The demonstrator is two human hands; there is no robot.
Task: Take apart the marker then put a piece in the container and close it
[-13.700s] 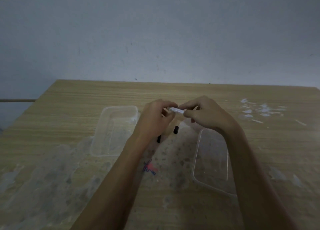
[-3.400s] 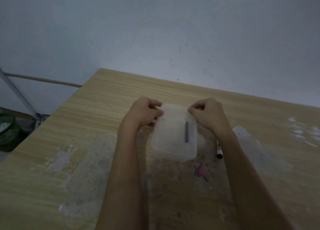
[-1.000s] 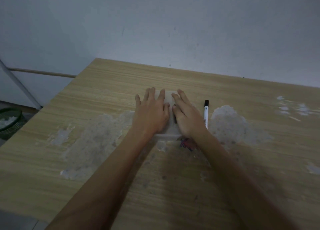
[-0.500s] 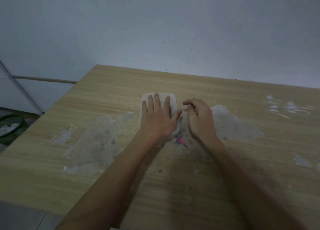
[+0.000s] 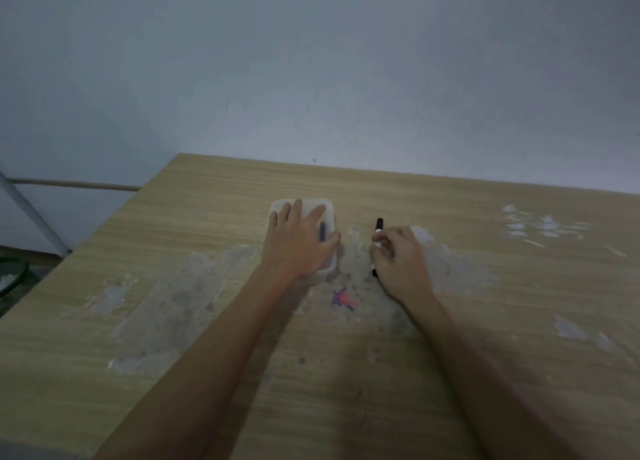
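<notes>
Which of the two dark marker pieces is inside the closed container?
The thin dark piece seen through the container lid, under the left hand. The black-capped marker body is outside, in the right hand.

Dim, flat, bluish light leaves the worn pale wooden tabletop (image 5: pixel 450 321) murky, soft forearm shadows falling toward its near edge (fine detail smeared throughout), its far edge bowed by wide-angle distortion.

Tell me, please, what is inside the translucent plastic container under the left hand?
A thin dark marker piece shows through the translucent plastic container. The left hand covers the rest of its inside.
</notes>
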